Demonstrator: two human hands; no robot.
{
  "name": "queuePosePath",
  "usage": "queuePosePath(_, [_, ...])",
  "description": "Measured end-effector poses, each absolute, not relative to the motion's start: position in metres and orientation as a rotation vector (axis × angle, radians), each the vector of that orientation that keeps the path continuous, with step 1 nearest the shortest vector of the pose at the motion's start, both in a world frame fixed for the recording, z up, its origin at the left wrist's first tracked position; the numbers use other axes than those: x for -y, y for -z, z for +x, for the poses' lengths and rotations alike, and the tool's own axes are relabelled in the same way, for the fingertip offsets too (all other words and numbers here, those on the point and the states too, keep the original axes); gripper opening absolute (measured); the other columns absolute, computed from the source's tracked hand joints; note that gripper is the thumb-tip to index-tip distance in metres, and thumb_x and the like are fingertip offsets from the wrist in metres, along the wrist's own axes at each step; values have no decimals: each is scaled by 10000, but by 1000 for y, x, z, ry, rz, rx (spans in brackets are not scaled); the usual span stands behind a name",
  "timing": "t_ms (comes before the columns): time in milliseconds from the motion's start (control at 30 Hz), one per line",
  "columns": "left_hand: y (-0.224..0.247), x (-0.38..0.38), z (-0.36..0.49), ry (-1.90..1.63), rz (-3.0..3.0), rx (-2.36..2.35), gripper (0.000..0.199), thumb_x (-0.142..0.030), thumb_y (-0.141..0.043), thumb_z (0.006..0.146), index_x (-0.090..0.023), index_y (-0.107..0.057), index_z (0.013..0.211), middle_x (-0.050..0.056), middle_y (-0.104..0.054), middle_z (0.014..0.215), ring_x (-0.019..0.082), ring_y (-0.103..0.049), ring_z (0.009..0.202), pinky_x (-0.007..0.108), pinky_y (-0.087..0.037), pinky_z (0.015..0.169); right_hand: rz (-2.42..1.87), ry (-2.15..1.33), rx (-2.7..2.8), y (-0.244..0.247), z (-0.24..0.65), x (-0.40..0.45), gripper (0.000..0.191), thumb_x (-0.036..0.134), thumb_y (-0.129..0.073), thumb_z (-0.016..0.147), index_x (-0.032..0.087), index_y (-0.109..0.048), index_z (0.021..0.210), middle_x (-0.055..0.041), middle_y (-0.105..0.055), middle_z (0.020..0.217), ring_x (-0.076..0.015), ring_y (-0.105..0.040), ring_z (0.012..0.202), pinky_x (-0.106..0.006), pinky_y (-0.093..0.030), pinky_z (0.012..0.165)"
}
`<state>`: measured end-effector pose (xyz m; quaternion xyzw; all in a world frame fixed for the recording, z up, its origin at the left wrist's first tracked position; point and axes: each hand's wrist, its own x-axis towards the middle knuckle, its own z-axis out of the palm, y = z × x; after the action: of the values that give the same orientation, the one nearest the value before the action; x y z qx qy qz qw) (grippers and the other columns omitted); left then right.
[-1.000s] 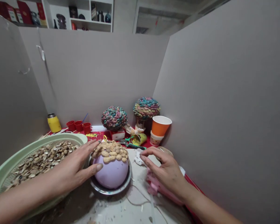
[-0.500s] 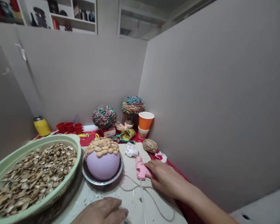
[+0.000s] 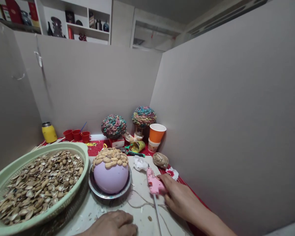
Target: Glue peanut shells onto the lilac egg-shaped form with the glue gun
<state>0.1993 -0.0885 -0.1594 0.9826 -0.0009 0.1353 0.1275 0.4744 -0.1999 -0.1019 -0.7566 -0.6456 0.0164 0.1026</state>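
Two hands, right hand (image 3: 180, 198) touching glue gun (image 3: 154, 184)

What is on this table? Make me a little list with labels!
right hand: touching the pink glue gun
left hand: flat on the table, holding nothing
middle: purple ball in a metal bowl, shells glued on top
left side: green basket full of shells
back: two colourful balls, orange cup, three red cups, yellow jar
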Motion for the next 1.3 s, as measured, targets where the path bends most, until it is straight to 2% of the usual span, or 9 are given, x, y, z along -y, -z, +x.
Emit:
queuePosePath(200, [159, 83, 199, -405, 2839, 17, 290, -410, -454, 933, -313, -546, 1191, 74, -686, 1125, 223, -652, 908, 267, -535, 777, -1913, -102, 1400, 75, 485, 217, 433, 251, -522, 772, 179, -557, 1197, -110, -641, 1174, -287, -611, 1032, -382, -478, 878])
queuePosePath(333, [167, 79, 199, -426, 2813, 20, 292, -385, -463, 932, -297, -544, 1198, 78, -680, 1170, 226, -654, 965, 267, -531, 822, -1613, -524, 1059, 63, 480, 217, 319, 326, -704, 672, 188, -668, 957, -35, -674, 839, -220, -608, 751, -284, -484, 657])
queuePosePath(400, [172, 77, 198, -440, 2796, 25, 291, -379, -465, 933, -273, -542, 1193, 91, -676, 1193, 237, -656, 999, 277, -529, 835, -1439, -720, 953, 65, 476, 212, 238, 333, -721, 629, 175, -649, 792, 4, -577, 643, -151, -507, 569, -251, -433, 532])
queuePosePath(467, [176, 75, 198, -432, 2778, 38, 291, -380, -477, 931, -257, -540, 1187, 100, -675, 1204, 246, -658, 1016, 288, -528, 840, -1365, -787, 886, 69, 471, 205, 246, 382, -678, 669, 174, -622, 788, 32, -491, 580, -113, -412, 495, -244, -404, 484])
queuePosePath(733, [172, 74, 199, -577, 2669, 77, 285, -409, -496, 910, -237, -569, 1124, 109, -716, 1103, 235, -685, 945, 281, -533, 783, -1324, -875, 793, 62, 466, 181, 415, 569, -713, 728, 173, -589, 754, 47, -510, 651, -22, -267, 383, -209, -384, 405])
queuePosePath(867, [148, 78, 200, -647, 2634, 105, 189, -315, -440, 927, -216, -593, 976, 80, -743, 896, 184, -694, 800, 237, -519, 701, -1280, -876, 828, 52, 463, 169, 444, 602, -716, 718, 174, -606, 756, 32, -560, 650, -27, -312, 375, -222, -427, 435])
queuePosePath(1000, [127, 80, 199, -802, 2735, 50, 215, -287, -397, 931, -204, -584, 864, 53, -695, 651, 158, -652, 600, 225, -454, 534, -1276, -826, 843, 59, 460, 157, 409, 566, -730, 730, 173, -614, 745, 21, -580, 632, -49, -363, 384, -221, -408, 427])
queuePosePath(1167, [108, 81, 190, -997, 2769, -9, 191, -233, -393, 922, -196, -569, 987, 38, -686, 617, 150, -632, 527, 234, -419, 489, -1220, -827, 852, 79, 458, 156, 423, 579, -715, 741, 167, -631, 783, -15, -611, 681, -95, -466, 466, -236, -411, 460])
queuePosePath(1300, [93, 86, 177, -1038, 2829, -71, 203, -239, -388, 940, -197, -587, 946, 9, -632, 534, 133, -582, 447, 233, -371, 426, -1149, -919, 873, 89, 458, 163, 407, 551, -738, 738, 153, -651, 752, -20, -590, 653, -81, -455, 488, -195, -351, 444])
